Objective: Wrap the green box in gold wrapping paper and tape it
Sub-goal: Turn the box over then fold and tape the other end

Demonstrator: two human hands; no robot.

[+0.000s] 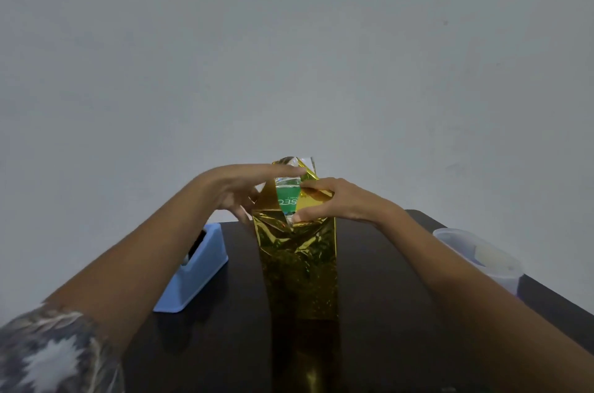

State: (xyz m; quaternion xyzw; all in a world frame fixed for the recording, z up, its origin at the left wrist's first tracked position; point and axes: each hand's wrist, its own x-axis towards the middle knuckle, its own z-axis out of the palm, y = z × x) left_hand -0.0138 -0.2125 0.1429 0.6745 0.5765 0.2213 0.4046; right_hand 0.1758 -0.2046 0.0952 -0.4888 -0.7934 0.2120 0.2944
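Observation:
The green box (288, 199) stands upright on the dark table (379, 280), its sides covered in shiny gold wrapping paper (299, 260). Only a patch of the green top end with white letters shows between folded gold flaps. My left hand (244, 190) reaches over the top from the left, its fingers stretched across the far flap and against the left flap. My right hand (340, 199) pinches the right flap between thumb and fingers and presses it toward the box's top. A loose point of paper (305, 164) sticks up behind.
A blue tape dispenser (197, 270) sits on the table to the left of the box, under my left forearm. A translucent plastic container (482, 256) stands at the table's right edge. A plain grey wall fills the background.

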